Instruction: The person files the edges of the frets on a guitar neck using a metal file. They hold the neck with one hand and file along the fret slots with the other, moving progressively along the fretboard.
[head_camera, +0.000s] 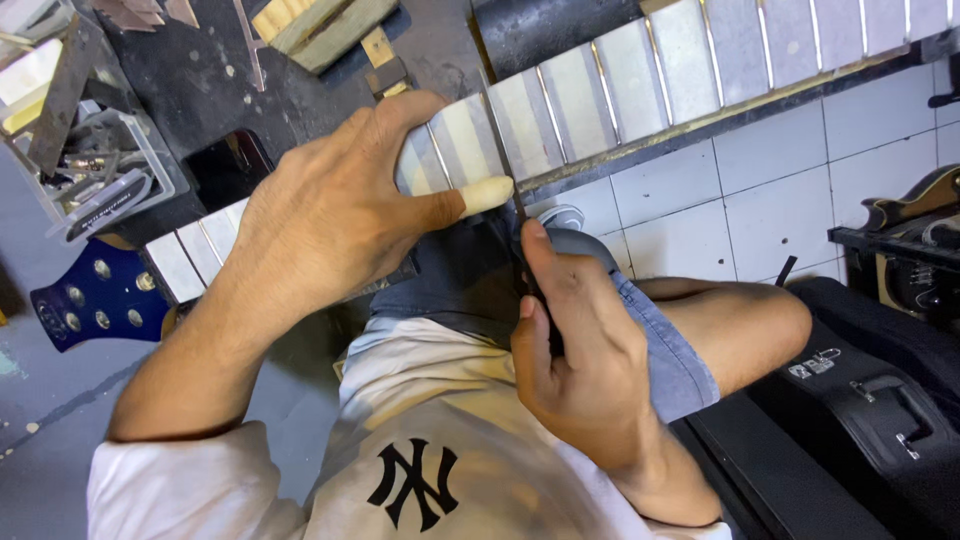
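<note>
At the far left a blue headstock (95, 295) with round tuner posts lay over the grey floor, below a clear plastic tray (110, 175) of small tools on the dark bench. From it the guitar neck (640, 85) ran up and to the right across the person's lap, its pale fretboard crossed by thin metal frets. The left hand (330, 210) was spread over the neck, palm down and fingers wrapped over the far edge, the thumb wearing a pale rubber cot (487, 194) and pressing on the near edge of the board. Just right of that thumb the right hand (575, 335) was closed around the dark handle of a thin blade-like tool (503, 160), its forefinger laid straight along the spine, the metal resting across the board beside a fret. Worked well, such a stroke would want the left hand to pin the neck firmly, the covered thumb acting as a fence, and light, short passes kept square to the fret. A black instrument case (860, 410) stood on the white tiled floor (760, 200) at the right.
</note>
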